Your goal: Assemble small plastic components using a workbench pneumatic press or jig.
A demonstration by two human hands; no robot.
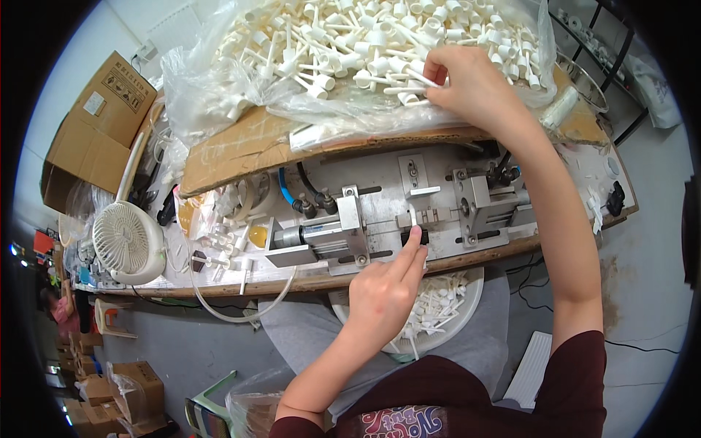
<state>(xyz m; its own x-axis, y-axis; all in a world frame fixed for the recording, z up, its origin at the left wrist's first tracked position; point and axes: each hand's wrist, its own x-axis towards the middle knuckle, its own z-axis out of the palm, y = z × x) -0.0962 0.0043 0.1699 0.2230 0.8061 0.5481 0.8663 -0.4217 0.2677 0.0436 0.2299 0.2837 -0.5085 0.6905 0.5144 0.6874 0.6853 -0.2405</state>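
Note:
My right hand point(467, 86) reaches to the near edge of a big heap of white plastic scoops point(350, 44), small cups with thin stems, lying in a clear plastic bag. Its thumb and fingers are closed on one scoop point(420, 77). My left hand point(381, 298) is at the metal clamping fixture point(350, 226), index and middle fingers stretched forward. The index fingertip touches or nearly touches a small white piece point(414, 216) standing in the middle of the fixture. Whether its thumb touches anything is hidden.
Below the bench edge, a white basin point(473, 299) of scoops sits at my lap. A cardboard sheet point(241, 150) lies under the bag. A white fan point(128, 241), loose scoops point(244, 274) and a clear hose point(244, 319) are left. An open carton point(91, 131) stands behind the fan.

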